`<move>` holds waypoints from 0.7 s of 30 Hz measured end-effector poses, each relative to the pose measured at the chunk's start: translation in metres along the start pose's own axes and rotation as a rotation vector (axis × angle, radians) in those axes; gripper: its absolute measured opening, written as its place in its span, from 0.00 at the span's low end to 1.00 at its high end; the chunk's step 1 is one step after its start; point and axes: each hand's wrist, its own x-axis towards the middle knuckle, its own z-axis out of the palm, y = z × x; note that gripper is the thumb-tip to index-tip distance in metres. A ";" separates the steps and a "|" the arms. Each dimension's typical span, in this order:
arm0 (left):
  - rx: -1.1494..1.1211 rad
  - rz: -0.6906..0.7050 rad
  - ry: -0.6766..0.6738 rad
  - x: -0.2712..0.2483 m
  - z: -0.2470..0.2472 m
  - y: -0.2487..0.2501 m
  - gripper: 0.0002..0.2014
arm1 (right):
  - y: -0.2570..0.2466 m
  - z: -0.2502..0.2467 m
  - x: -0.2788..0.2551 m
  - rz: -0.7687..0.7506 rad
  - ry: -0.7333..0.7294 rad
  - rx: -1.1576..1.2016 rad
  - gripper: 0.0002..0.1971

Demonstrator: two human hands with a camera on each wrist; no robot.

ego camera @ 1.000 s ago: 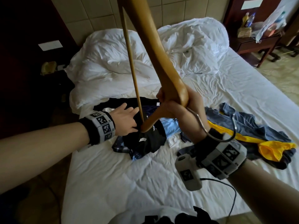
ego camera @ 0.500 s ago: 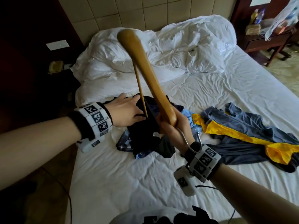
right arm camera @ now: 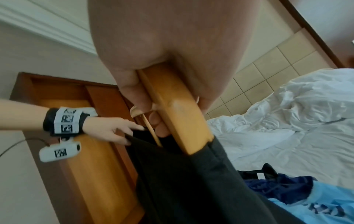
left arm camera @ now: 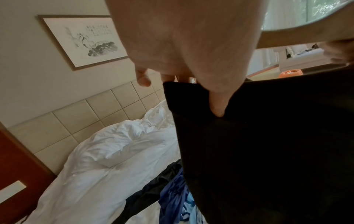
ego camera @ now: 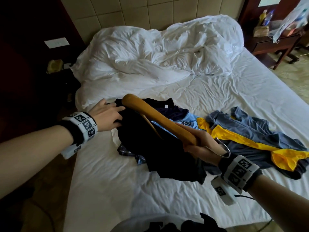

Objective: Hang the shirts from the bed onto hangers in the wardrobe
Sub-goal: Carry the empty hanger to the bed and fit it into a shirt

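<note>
Item 1: wooden hanger [ego camera: 155, 118]. My right hand [ego camera: 199, 144] is clenched round it at the neck, the metal hook [ego camera: 223, 149] trailing back over my wrist. I hold it there, I judge, so that a free arm points forward as the leading end for threading.

Item 2: black shirt [ego camera: 150, 148], lying on the bed [ego camera: 217, 101] directly under the hanger. In the right wrist view one hanger arm is already sunk into its dark cloth.

Item 3: left hand [ego camera: 107, 116], just left of the hanger's far tip. It pinches a black hem, thumb pressed against the fabric in the left wrist view, probably to keep the opening spread for the hanger.

Item 4: further shirts, still unhung. A light blue shirt [ego camera: 189, 120] sits partly beneath the hanger; a grey and yellow shirt [ego camera: 250, 136] is spread to the hanger's right.

Item 5: white duvet [ego camera: 158, 56], bunched beyond the hanger toward the headboard.

Wardrobe: not in view.
</note>
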 end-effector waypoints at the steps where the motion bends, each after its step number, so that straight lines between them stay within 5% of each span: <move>1: -0.014 0.002 0.033 0.001 -0.001 -0.002 0.14 | 0.000 0.000 0.000 0.001 -0.032 -0.022 0.42; 7: -0.073 0.010 0.107 0.006 -0.011 -0.003 0.11 | -0.002 -0.003 0.005 0.075 -0.141 -0.112 0.42; 12: -0.130 0.137 0.224 -0.003 -0.039 0.044 0.12 | -0.005 -0.004 0.017 0.133 -0.172 -0.198 0.37; 17: -0.140 0.199 0.126 -0.006 -0.060 0.081 0.13 | -0.025 -0.012 0.034 0.079 -0.136 -0.188 0.35; 21: -0.164 0.280 0.179 0.000 -0.057 0.087 0.14 | -0.035 -0.017 0.049 0.110 -0.117 -0.169 0.31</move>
